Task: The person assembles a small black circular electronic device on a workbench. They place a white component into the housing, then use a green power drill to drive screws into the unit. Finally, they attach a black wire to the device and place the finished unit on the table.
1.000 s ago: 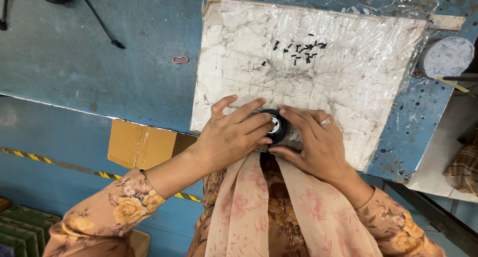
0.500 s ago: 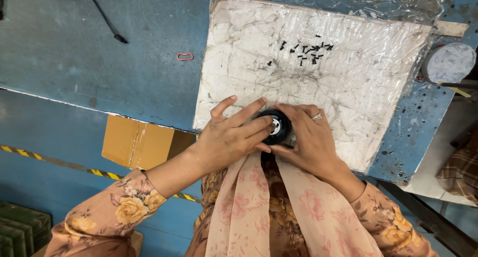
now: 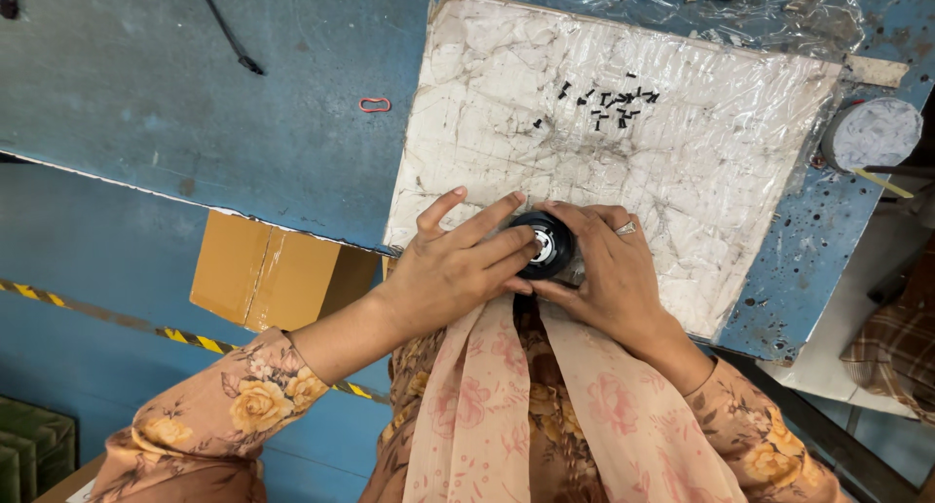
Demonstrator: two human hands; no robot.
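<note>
A small round black part (image 3: pixel 548 243) with a silver centre lies at the near edge of a white plastic-wrapped board (image 3: pixel 682 162). My left hand (image 3: pixel 458 269) grips it from the left, fingers spread over its rim. My right hand (image 3: pixel 609 274), with a ring on one finger, cups it from the right and below. Both hands hold the part together. Several small black screws (image 3: pixel 609 102) lie loose on the board farther away, apart from my hands.
The board rests on a blue worktable (image 3: pixel 195 104). A red rubber band (image 3: pixel 374 105) lies left of the board. A round grey disc (image 3: pixel 870 135) sits at the right edge. A cardboard box (image 3: pixel 273 274) stands under the table, near striped floor tape (image 3: pixel 195 339).
My hands have stayed clasped on the round black part; my fingers have shifted slightly around its rim. The view has drifted a little.
</note>
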